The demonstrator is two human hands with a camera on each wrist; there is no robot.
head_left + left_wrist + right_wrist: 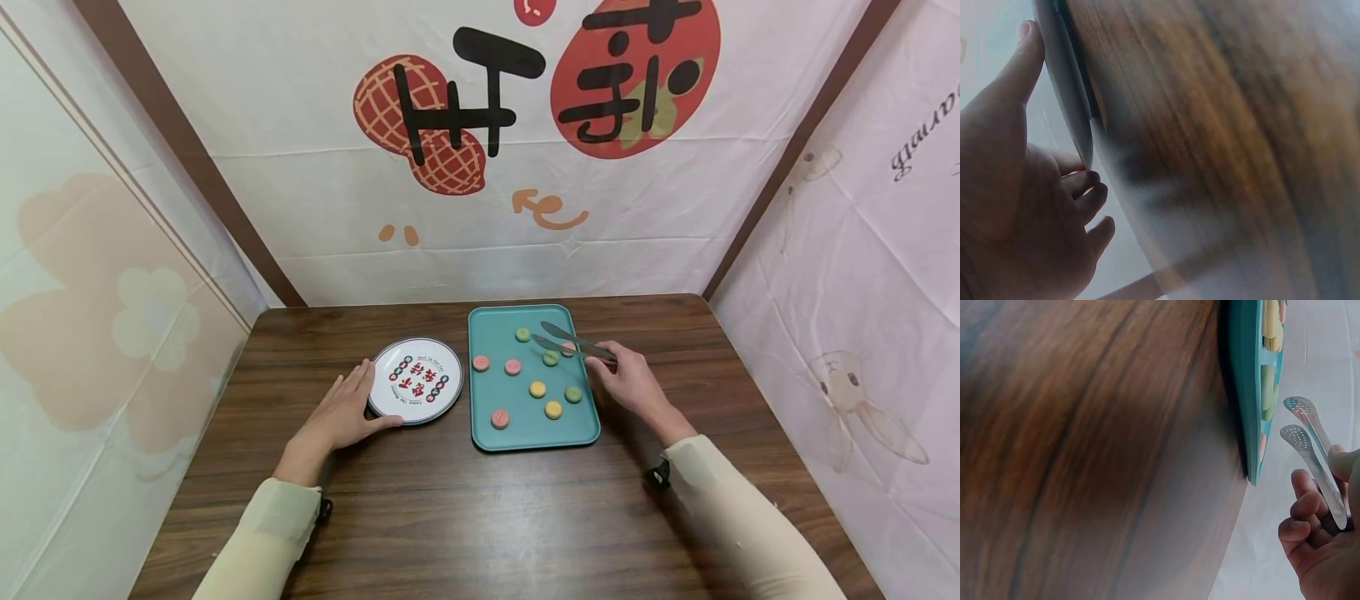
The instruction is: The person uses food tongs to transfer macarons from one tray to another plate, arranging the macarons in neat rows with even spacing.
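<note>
My left hand lies at the left side of a round white plate with a dark rim and red printing. Its thumb and fingers are spread and touch the plate's edge. In my right hand I hold metal tongs by the handle end, with their two perforated tips apart and nothing between them. The tips hover over the right side of a teal tray. Near them lie a green macaron and a pink macaron, partly covered by the tongs.
Several other macarons are scattered on the tray, among them a yellow macaron and a pink macaron. Plate and tray stand side by side on a dark wooden table. A printed cloth wall rises behind the table.
</note>
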